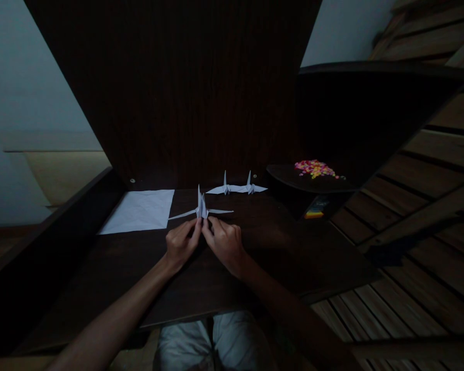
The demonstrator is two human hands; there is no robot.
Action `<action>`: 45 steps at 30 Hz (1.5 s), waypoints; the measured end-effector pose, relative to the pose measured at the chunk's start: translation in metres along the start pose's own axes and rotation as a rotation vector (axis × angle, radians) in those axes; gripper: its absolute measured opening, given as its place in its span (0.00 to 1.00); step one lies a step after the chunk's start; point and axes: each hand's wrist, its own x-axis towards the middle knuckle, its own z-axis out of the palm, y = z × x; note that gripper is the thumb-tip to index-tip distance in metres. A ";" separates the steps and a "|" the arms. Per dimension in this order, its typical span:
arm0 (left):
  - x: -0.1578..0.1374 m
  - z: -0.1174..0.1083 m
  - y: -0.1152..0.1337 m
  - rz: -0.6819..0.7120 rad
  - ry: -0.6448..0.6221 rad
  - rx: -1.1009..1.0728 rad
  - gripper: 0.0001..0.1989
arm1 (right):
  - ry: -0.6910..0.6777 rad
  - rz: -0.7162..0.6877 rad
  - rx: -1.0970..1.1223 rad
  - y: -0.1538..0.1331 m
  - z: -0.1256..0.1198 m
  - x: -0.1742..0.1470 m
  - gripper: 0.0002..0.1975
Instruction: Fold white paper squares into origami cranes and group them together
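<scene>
A white folded paper crane stands upright at the middle of the dark desk, its wings spread to both sides. My left hand pinches its near end from the left, thumb and finger closed. From the right, my right hand pinches the same crane, the fingertips of both hands side by side. Two finished-looking paper cranes sit behind it against the back panel, their wings touching or overlapping. A flat white sheet of paper lies to the left of my hands.
On the right, a small raised dark shelf carries a pile of colourful small pieces. Under that shelf is a box-like item with yellow and orange stripes. A low side wall edges the desk on the left.
</scene>
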 end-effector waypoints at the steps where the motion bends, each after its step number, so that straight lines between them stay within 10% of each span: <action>1: 0.000 0.000 0.000 -0.003 0.000 0.001 0.05 | -0.001 0.000 -0.007 0.000 0.000 0.000 0.13; 34: 0.004 -0.004 0.003 -0.032 0.019 -0.036 0.04 | 0.003 -0.182 0.365 0.012 0.012 0.005 0.13; 45: 0.002 -0.001 -0.010 0.192 0.003 0.049 0.11 | 0.116 0.021 0.483 0.011 -0.048 0.030 0.17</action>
